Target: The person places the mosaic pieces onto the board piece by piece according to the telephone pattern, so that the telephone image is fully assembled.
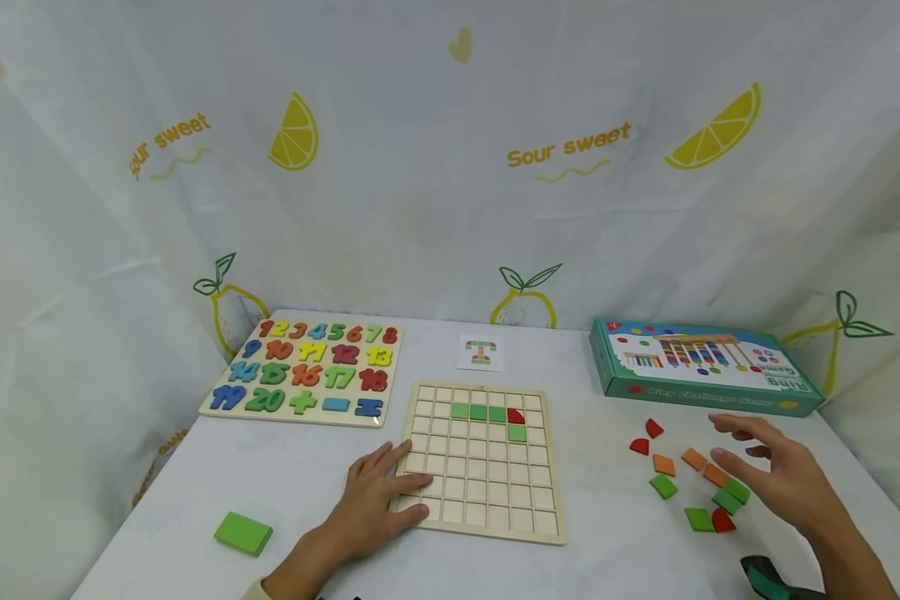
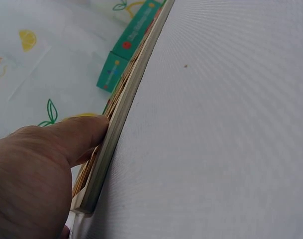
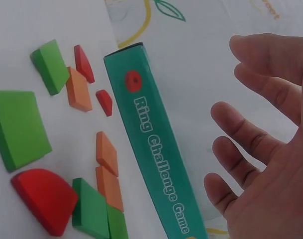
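A wooden grid board (image 1: 477, 467) lies on the table, with three green squares (image 1: 477, 412) and a red quarter-circle (image 1: 515, 416) in one row. Another green square (image 1: 517, 432) sits just below the red one. My left hand (image 1: 375, 504) rests on the board's left edge, fingers spread; in the left wrist view the thumb (image 2: 86, 132) touches the rim. Over the loose pieces at the right, my right hand (image 1: 783, 479) hovers with parted fingers and holds nothing. Those pieces include orange squares (image 1: 663, 464), green tiles (image 1: 699, 519) and red quarter-circles (image 1: 722, 520).
A picture card (image 1: 481, 352) with a coloured pattern lies behind the board. The number puzzle (image 1: 307, 367) is at the back left, and a green Ring Challenge Game box (image 1: 705, 367) at the back right. One green block (image 1: 243, 533) lies at the front left.
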The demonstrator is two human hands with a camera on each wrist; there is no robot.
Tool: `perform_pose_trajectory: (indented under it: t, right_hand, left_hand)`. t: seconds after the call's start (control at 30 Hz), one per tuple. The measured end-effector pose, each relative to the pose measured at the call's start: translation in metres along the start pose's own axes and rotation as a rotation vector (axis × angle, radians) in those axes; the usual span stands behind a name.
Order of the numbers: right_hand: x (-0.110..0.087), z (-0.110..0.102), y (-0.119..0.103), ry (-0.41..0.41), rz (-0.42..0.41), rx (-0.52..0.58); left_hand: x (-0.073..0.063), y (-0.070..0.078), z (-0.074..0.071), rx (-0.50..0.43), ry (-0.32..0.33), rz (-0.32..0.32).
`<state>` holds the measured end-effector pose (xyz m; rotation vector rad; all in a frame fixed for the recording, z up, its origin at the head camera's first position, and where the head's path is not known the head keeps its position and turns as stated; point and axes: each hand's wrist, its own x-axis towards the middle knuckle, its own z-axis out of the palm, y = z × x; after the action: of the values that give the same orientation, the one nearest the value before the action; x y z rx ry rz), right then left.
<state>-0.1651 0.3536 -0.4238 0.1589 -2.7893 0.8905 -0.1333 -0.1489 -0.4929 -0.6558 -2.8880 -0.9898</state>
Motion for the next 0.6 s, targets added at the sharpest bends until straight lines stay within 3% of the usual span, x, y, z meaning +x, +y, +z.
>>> perform_pose_trajectory:
  t: [0.23,0.37,0.6]
  right_hand:
    - [-0.002,0.005,0.021,-0.084,0.040,0.014]
    - [-0.007,0.000,0.035,-0.165,0.010,-0.021]
    - [-0.021,0.003,0.059,-0.327,-0.038,0.048]
  left_hand:
    - [0.000,0.000,0.002,-0.010,0.017,0.019]
    - [0.000,0.001,0.003,-0.014,0.027,0.028]
    - [-0.001,-0.003,0.002,0.004,0.025,0.013]
